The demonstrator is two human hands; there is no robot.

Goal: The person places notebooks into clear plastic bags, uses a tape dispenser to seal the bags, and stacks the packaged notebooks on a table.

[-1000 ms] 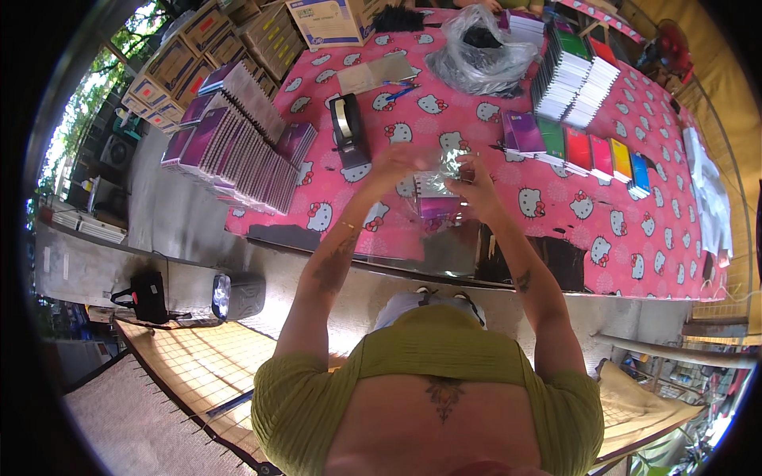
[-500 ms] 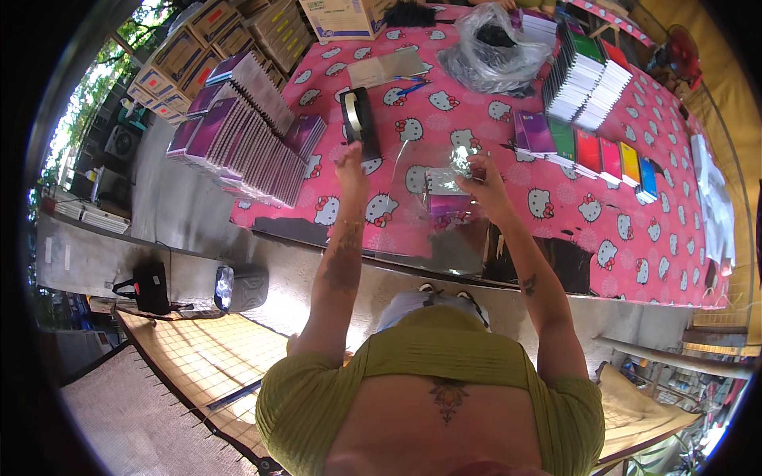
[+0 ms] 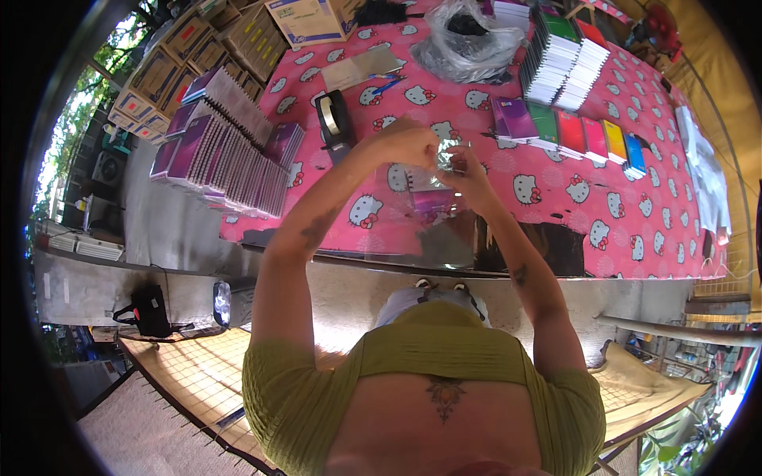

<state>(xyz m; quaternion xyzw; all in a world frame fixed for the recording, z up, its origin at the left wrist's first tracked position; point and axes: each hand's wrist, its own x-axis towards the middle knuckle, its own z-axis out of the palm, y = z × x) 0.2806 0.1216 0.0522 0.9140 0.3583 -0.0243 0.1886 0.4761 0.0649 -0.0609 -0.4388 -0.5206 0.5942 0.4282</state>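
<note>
My right hand (image 3: 467, 176) pinches the bunched edge of a clear plastic sheet (image 3: 447, 152). A purple notebook (image 3: 432, 201) with a white spiral-bound side lies under or inside this sheet, near the table's front edge. Against the gathered plastic, my left hand (image 3: 409, 143) is closed, its fingertips meeting those of my right hand. Whatever it grips is too small to make out. A black tape dispenser (image 3: 327, 127) with a pale roll stands just beyond my left forearm.
Tall stacks of purple spiral notebooks (image 3: 230, 163) stand at the left. Coloured notebooks (image 3: 570, 133) lie in a row at the right, before white-edged stacks (image 3: 556, 67). Blue pens (image 3: 386, 84), a crumpled plastic bag (image 3: 468, 47) and cartons (image 3: 309, 21) are farther back.
My left hand has moved right, from the tape dispenser to the gathered plastic at my right hand, and closed there. The right hand keeps its pinch. The whole view has shifted slightly.
</note>
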